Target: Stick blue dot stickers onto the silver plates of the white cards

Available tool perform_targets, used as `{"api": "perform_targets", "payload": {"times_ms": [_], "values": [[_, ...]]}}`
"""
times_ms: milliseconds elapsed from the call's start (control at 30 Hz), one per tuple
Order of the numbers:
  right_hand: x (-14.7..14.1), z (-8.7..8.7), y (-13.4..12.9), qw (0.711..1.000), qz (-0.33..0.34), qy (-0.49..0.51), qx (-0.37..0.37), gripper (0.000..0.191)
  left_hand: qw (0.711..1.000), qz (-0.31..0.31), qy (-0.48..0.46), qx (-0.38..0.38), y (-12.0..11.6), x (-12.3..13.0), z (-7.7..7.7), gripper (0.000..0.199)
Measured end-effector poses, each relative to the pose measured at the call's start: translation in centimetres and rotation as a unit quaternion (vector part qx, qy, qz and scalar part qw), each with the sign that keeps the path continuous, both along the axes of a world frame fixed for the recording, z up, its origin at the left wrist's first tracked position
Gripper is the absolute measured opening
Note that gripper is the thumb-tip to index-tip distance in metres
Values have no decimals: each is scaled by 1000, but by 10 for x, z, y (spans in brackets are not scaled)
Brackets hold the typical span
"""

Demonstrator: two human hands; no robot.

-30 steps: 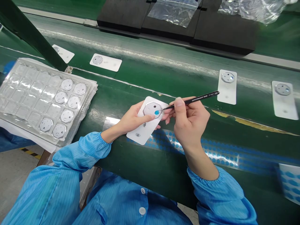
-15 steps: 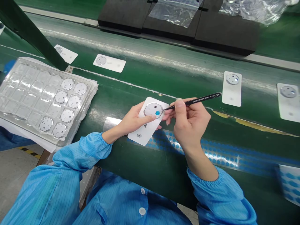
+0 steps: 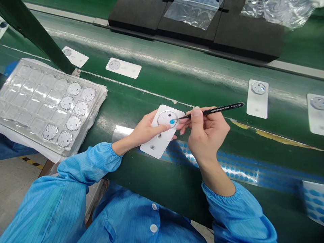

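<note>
My left hand (image 3: 145, 131) grips a white panel (image 3: 151, 148) with rounded corners, thumb on its face and fingers beneath. Set in the panel's upper part is a silver octagonal disc (image 3: 165, 115) with a small dark hole. A small blue round sticker (image 3: 172, 122) sits on that disc. My right hand (image 3: 207, 131) is closed around black tweezers (image 3: 222, 108), whose thin tip meets the sticker's right edge. Whether the tip pinches the sticker or only touches it I cannot tell. Beneath my hands lies a clear sheet of blue dots (image 3: 235, 168).
A clear plastic tray (image 3: 57, 113) holding several silver discs stands at left, near a green post (image 3: 37, 37). More white panels (image 3: 123, 68) lie along the green belt, including one (image 3: 257, 108) at right. Black blocks (image 3: 248, 30) with plastic bags (image 3: 193, 13) are at the back.
The panels on the belt have shifted slightly right in view, and the whole view has moved a little. Both hands keep nearly the same pose, with the tweezer tip still at the blue sticker.
</note>
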State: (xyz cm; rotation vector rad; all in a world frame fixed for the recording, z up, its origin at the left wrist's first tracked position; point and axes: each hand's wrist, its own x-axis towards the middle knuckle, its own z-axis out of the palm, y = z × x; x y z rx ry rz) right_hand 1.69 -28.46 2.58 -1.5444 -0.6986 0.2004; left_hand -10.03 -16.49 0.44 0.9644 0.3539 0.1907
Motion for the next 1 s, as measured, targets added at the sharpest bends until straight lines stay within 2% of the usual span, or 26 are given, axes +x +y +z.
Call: {"api": "perform_targets", "payload": {"times_ms": [567,800,1000], "values": [[-2,-5,2,1000,-8,6,-1,32,1000,19,-7,-4,-5,1,-6,49],[-1,-5,2,1000,-8,5,-6,32,1000,23,4,2,-4,0,-1,52],[-5,-3,1,1000,-2,4,-3,32,999,29,23,26,-3,0,-3,52]]}}
